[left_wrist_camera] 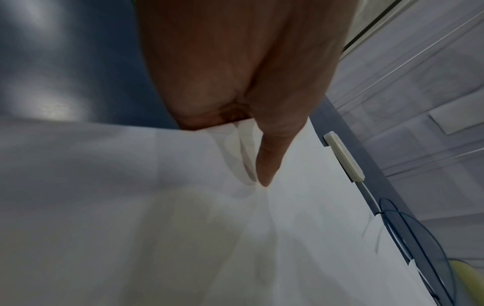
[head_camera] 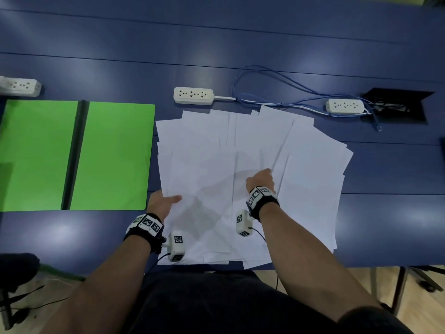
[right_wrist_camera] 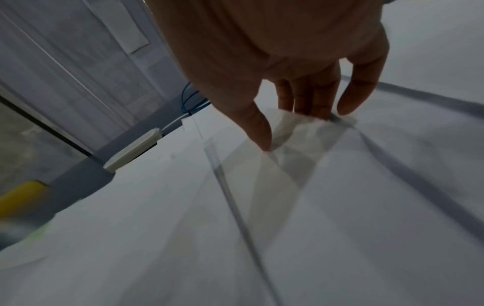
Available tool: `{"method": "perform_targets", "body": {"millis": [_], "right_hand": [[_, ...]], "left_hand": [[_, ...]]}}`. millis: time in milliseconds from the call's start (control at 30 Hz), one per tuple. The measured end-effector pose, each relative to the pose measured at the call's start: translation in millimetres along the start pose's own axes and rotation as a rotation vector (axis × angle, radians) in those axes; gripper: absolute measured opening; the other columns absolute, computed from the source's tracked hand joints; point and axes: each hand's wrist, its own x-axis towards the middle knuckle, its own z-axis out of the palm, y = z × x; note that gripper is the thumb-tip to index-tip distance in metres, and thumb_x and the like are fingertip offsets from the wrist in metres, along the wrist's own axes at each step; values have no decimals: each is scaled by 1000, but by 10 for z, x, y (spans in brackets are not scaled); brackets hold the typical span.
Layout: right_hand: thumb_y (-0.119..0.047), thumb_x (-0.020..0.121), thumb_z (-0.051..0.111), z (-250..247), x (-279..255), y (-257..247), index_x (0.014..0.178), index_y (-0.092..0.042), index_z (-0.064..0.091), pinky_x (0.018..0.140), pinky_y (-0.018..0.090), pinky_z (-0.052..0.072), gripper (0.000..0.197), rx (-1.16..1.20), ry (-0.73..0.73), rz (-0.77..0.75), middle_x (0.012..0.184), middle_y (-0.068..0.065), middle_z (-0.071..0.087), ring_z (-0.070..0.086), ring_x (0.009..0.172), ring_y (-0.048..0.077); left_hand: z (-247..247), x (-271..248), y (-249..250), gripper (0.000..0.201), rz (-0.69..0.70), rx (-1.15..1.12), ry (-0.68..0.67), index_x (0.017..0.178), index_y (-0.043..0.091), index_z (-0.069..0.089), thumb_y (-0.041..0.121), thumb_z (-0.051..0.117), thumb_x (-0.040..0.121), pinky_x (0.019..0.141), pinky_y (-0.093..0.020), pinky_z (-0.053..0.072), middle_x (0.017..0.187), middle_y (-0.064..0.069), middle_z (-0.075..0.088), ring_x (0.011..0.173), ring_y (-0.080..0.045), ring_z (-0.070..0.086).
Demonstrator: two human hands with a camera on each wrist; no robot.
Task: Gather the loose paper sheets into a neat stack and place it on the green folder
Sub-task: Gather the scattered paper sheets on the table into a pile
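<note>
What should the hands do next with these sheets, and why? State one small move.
Probably sweep the right hand leftward, dragging the fanned sheets toward the left hand, which pinches the pile's left edge. The paper lies spread wide and overlapping, nowhere near a stack, and the green folder lies open, bare, to its left.

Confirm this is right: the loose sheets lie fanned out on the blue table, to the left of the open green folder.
Wrong side. In the head view the loose sheets lie fanned out on the blue table, to the right of the open green folder, not the left.
</note>
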Motion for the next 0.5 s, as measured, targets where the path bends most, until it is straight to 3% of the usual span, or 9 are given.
{"method": "perform_targets", "body": {"millis": [100,167,300,433,500], "right_hand": [[-12,95,50,155,-191,16,135,-4,42,97,42,49,42,95,-10,-78,136,16,52,55,122,35],[-15,100,44,262,-355,18,136,-6,44,96,39,47,37,136,-58,-144,136,15,52,56,121,35],[-33,105,39,400,-577,45,145,-9,40,101,41,45,47,195,-67,-215,144,12,44,51,127,33],[-25,103,42,529,-722,29,155,-7,23,106,41,43,59,158,-167,-272,150,12,29,43,132,33],[-26,102,42,553,-759,12,155,-7,25,106,39,40,58,133,-214,-338,149,11,29,42,133,33]], "left_hand": [[10,-12,14,41,-6,-29,-15,119,2,70,3,81,79,87,-34,49,108,-10,72,100,-27,68],[26,-39,47,41,1,-27,-25,119,3,70,2,81,80,88,-34,48,108,-9,71,99,-25,66],[40,-31,50,44,13,-11,-17,120,2,71,4,83,78,97,-40,51,112,-10,73,103,-27,67],[59,-43,42,43,26,34,14,118,3,71,4,84,77,94,-39,52,110,-10,73,102,-28,68],[63,-50,48,42,19,45,16,118,2,71,3,83,78,95,-40,53,111,-12,74,102,-28,69]]}}
